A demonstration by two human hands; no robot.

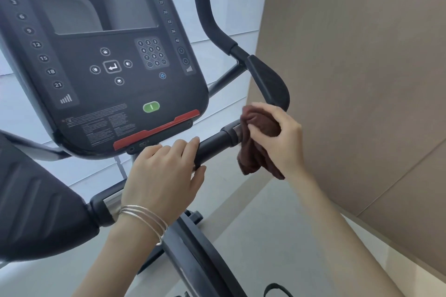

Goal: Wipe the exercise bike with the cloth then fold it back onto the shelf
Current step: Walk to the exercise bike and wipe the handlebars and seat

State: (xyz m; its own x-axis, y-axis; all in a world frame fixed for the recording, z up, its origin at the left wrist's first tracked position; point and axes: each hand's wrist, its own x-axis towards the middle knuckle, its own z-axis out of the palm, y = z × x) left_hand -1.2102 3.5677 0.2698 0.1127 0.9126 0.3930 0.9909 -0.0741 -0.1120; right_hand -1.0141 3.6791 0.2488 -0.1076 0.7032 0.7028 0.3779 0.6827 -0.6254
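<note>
The exercise bike's black console (pixel 103 60) fills the upper left, with a dark screen, keypad and green button. A black handlebar (pixel 214 143) runs below it toward the right. My left hand (pixel 164 173), with thin bangles at the wrist, grips this bar near the console. My right hand (pixel 277 137) holds a bunched dark brown cloth (pixel 253 152) wrapped round the bar's right end, by the metal collar. Part of the cloth hangs below the bar. The shelf is not in view.
A curved upper handle (pixel 210 19) and a padded armrest (pixel 268 79) rise at the right of the console. A beige wall panel (pixel 362 67) stands close on the right. A second padded armrest (pixel 36 195) is at lower left; the bike frame (pixel 193 248) runs down over a pale floor.
</note>
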